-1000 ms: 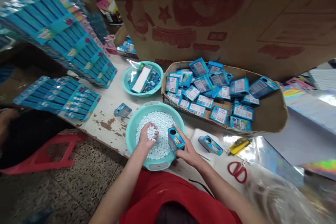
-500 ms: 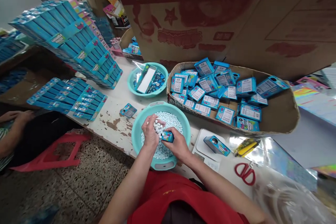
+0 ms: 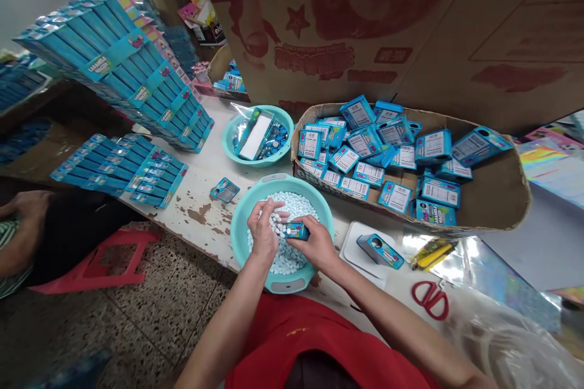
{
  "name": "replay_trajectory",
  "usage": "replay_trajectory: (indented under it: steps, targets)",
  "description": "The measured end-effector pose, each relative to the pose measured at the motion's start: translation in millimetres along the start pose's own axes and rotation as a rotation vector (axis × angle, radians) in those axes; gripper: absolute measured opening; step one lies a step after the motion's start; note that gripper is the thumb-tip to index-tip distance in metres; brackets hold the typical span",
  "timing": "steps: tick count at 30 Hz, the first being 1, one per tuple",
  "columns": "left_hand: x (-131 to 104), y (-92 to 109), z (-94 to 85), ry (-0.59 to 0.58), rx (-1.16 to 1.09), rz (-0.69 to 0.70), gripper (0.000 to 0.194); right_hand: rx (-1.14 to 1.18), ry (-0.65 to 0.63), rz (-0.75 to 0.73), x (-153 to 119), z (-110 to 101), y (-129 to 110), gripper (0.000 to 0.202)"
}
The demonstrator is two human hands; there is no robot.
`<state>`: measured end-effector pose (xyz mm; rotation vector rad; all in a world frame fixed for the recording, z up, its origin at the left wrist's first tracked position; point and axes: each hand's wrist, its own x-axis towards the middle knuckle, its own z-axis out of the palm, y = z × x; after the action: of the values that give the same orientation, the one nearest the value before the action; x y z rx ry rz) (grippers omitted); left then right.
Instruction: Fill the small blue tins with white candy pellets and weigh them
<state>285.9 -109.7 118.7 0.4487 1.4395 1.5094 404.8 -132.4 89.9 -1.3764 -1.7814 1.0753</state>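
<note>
Over a turquoise basin filled with small white candies, my left hand is cupped around a handful of the same candies. My right hand grips a small blue candy box, tilted with its end toward the left hand's candies. The box end and the cupped candies meet or nearly touch. Right of the basin, another blue box with a round hole in its end lies on a white scale.
A cut-down carton of blue boxes stands behind. A second basin holds blue pieces and a clear bag. Stacked display boxes stand left. Red scissors and a yellow cutter lie right. Another person's hand rests at far left.
The box in my right hand has turned slightly and sits a bit further right. My left hand still cups candies. The whole view has shifted slightly.
</note>
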Motion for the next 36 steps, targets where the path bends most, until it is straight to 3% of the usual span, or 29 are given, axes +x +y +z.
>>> replay_trajectory:
  steps: [14, 22, 28, 31, 34, 36]
  targets:
    - [-3.1, -2.4, -1.5, -0.053, 0.081, 0.154, 0.026, 0.043, 0.028, 0.01, 0.3, 2.7, -3.6, 0.03]
    - [-7.4, -5.7, -4.2, -0.086, 0.052, 0.159, 0.021, 0.119, 0.065, 0.036, -0.9, 6.3, -5.0, 0.03]
    - [-15.1, -6.2, -1.8, -0.192, 0.096, 0.136, 0.021, 0.147, 0.057, 0.057, -0.1, 8.3, -5.2, 0.026]
    - [-5.2, -2.1, -11.9, -0.136, 0.127, 0.182, 0.025, 0.244, 0.056, -0.02, -9.6, -1.3, -3.8, 0.025]
    - [19.1, -2.9, -39.9, -0.037, 0.442, 0.231, 0.03, 0.279, 0.153, -0.081, -17.9, -9.2, 9.0, 0.027]
    - [31.8, -10.8, -62.0, -0.134, 0.903, 0.202, 0.032, 0.273, 0.176, -0.082, -18.6, -8.1, 19.0, 0.026]
